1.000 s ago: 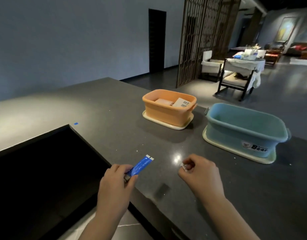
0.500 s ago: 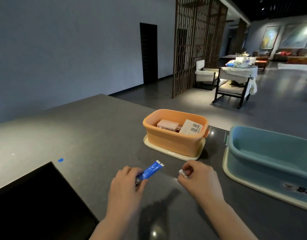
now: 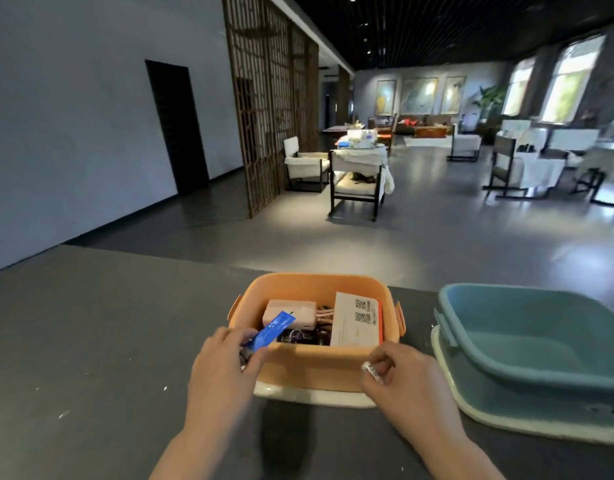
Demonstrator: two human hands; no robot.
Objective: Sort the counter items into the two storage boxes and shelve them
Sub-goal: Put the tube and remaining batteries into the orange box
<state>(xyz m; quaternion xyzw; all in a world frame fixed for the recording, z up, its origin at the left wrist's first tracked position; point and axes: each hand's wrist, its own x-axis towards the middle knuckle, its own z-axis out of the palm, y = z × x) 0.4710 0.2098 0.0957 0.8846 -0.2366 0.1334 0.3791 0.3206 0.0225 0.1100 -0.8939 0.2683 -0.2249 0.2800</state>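
The left hand (image 3: 222,372) pinches the lower end of a slim blue foil sachet (image 3: 274,330) between thumb and curled fingers, its free end tilted up over the near-left rim of the rounded orange plastic storage box (image 3: 312,365), a grip that looks meant for dropping the sachet in. The right hand (image 3: 407,386) curls its fingers round a small white printed item (image 3: 372,371), too small to name, held just in front of the same box's near-right wall. Inside the orange box lie a pale pink blocky gadget (image 3: 290,313) with thin cords trailing from it, a white card with printed square codes and an orange edge (image 3: 356,323) leaning upright against the right side, and some dark glossy bits beneath. Just beside it to the right stands a wider blue-green plastic storage box (image 3: 541,365), smooth-walled; its floor is hidden. Each box seems to sit on a cream tray or lid. Both rest on the matt dark grey bench (image 3: 91,341), speckled with pale flecks.
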